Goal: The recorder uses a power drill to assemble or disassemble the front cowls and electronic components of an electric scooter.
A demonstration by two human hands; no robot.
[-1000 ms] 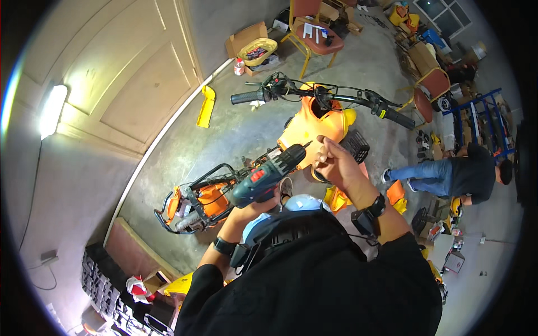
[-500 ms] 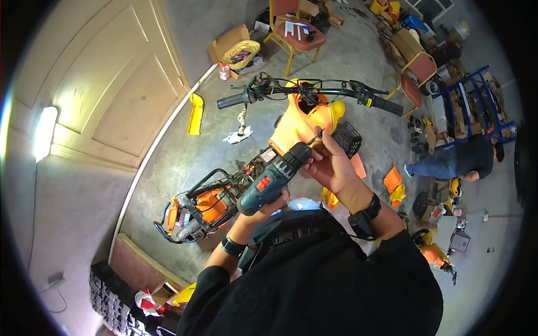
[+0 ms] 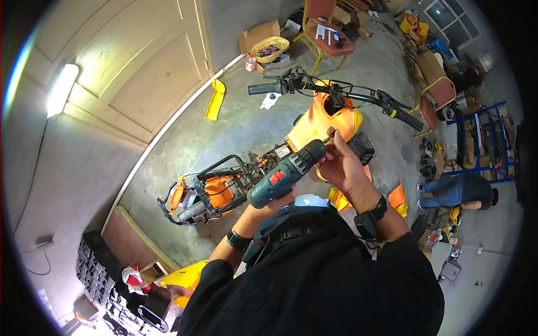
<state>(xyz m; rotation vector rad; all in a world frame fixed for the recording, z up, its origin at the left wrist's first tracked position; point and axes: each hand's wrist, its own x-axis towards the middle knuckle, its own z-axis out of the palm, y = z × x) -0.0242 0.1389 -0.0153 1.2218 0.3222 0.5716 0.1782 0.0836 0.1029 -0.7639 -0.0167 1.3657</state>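
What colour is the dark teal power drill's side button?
The small rectangular button is red on the drill; head view shows it best.

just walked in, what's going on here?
A person holds a dark green power drill in the left hand, while the right hand is up at its bit; whether it pinches it is unclear. Just beyond is a bike with exposed frame and orange front body. A co-worker bends near a blue rack.
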